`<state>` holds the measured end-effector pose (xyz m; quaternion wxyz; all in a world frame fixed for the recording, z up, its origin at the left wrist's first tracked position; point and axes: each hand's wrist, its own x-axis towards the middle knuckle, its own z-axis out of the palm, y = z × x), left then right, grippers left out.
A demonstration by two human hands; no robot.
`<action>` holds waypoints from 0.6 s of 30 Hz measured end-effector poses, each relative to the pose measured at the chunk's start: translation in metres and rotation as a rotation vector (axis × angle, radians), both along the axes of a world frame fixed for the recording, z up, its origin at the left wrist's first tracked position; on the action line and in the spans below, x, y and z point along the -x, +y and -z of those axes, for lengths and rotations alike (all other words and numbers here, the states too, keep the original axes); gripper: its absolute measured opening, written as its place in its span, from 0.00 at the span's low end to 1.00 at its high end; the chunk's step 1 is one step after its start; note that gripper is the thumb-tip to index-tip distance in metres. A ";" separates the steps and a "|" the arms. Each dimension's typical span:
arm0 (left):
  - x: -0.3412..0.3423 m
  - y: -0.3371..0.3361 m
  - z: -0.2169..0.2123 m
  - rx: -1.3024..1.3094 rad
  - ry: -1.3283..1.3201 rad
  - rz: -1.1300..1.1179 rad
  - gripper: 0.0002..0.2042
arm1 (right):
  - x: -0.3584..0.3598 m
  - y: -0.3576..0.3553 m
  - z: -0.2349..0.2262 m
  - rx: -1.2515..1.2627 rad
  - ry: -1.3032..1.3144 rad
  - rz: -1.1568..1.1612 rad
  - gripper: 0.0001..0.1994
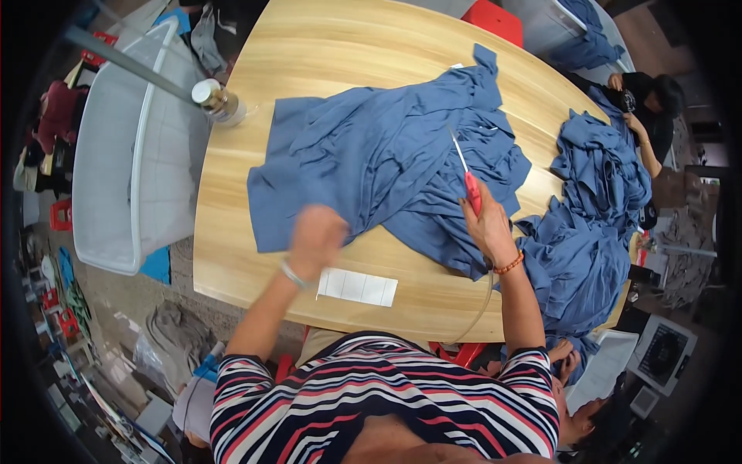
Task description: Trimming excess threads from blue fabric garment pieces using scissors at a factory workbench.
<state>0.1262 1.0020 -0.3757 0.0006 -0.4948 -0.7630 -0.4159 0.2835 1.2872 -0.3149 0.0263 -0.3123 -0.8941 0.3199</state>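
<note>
A blue garment point(363, 155) lies spread and rumpled over the middle of the wooden table. Above its right part, my right hand point(488, 228) is closed round the red handle of what looks like a soldering iron point(473, 192). Its slim metal shaft points away from me over the cloth. A thin cord point(487, 301) hangs from below that wrist to the table's near edge. My left hand point(317, 236) is at the garment's near edge, smeared by motion, so its fingers cannot be made out. Just nearer to me lies a white paper strip point(358, 287).
More blue garments point(591, 209) are heaped along the right side of the wooden table point(232, 232). A bottle point(219, 102) stands at its left edge, beside a large white bin point(116, 178). A red stool point(495, 22) is beyond the far edge. Other people sit at the right.
</note>
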 end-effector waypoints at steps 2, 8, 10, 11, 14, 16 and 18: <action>-0.061 0.006 0.009 0.067 -0.228 0.322 0.09 | 0.019 0.001 0.003 -0.006 -0.005 -0.012 0.22; -0.115 0.018 0.020 0.211 -0.707 0.274 0.10 | 0.038 0.002 -0.009 0.046 -0.056 -0.002 0.22; -0.107 0.015 0.036 0.207 -1.093 0.005 0.10 | 0.026 0.006 0.003 0.045 -0.060 0.022 0.22; -0.098 0.013 0.055 0.181 -1.290 -0.085 0.12 | 0.021 0.008 0.009 0.050 -0.053 0.028 0.22; -0.078 0.030 0.068 0.096 -1.602 -0.282 0.16 | 0.014 0.011 0.014 0.065 -0.032 0.029 0.22; -0.072 0.047 0.065 0.032 -1.711 -0.395 0.18 | 0.013 0.010 0.009 0.082 -0.060 0.004 0.22; -0.073 0.066 0.063 -0.213 -1.623 -0.539 0.17 | 0.007 0.009 0.001 0.136 -0.053 -0.035 0.22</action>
